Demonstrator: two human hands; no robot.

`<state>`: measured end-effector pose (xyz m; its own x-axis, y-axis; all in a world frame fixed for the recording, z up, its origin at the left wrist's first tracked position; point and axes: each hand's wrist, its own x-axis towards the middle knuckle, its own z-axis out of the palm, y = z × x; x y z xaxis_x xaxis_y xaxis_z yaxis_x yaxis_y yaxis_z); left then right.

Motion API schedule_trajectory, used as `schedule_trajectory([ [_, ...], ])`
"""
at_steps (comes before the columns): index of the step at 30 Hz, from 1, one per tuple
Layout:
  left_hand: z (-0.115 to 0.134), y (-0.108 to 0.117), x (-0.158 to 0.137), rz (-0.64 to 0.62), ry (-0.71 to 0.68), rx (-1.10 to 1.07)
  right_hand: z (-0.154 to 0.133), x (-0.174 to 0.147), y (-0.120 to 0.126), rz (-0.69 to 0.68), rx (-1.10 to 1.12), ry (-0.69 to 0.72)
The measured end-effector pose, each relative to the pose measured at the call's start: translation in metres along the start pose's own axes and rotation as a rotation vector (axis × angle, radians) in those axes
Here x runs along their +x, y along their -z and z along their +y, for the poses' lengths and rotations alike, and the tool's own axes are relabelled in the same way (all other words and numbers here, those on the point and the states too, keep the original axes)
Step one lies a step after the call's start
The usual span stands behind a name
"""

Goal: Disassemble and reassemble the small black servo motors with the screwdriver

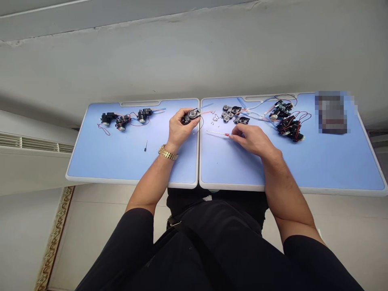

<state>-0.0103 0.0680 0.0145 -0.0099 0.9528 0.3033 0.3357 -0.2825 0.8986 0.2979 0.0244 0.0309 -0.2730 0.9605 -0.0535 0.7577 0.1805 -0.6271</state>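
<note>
My left hand (181, 124) is closed around a black motor assembly with a round metallic face (192, 114); blue and orange tubes and a thin red wire come out of it. In my right hand (250, 137) is a screwdriver (218, 133) with a red section and a long thin shaft pointing left, held just above or on the right table. Between the hands lies a scatter of small screws (216, 117). Beyond my right hand sit several round metallic parts (226, 114) and black housings (242, 120).
Several black assemblies with wires (145, 115) lie on the left table (106, 165), near a small dark-tipped tool (145, 146). More wired assemblies (289, 125) and a blurred dark object (332, 113) are on the right table (327, 165). A wall (194, 60) stands behind; a seam divides the tables.
</note>
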Motion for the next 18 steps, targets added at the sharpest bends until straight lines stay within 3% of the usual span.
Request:
schedule_trajectory([
  [2, -0.001, -0.001, 0.0, 0.044, -0.001, 0.005, 0.0, -0.001, 0.006, 0.037, 0.141, -0.015],
  [5, -0.001, -0.001, 0.0, 0.084, 0.0, 0.001, 0.0, -0.003, 0.013, 0.198, 0.288, 0.023],
  [10, -0.001, -0.002, -0.001, 0.064, 0.014, -0.017, 0.001, -0.005, 0.021, 0.477, 0.364, 0.02],
  [18, -0.003, -0.007, -0.004, -0.002, 0.01, -0.001, -0.002, -0.003, 0.018, 0.461, 0.292, -0.021],
])
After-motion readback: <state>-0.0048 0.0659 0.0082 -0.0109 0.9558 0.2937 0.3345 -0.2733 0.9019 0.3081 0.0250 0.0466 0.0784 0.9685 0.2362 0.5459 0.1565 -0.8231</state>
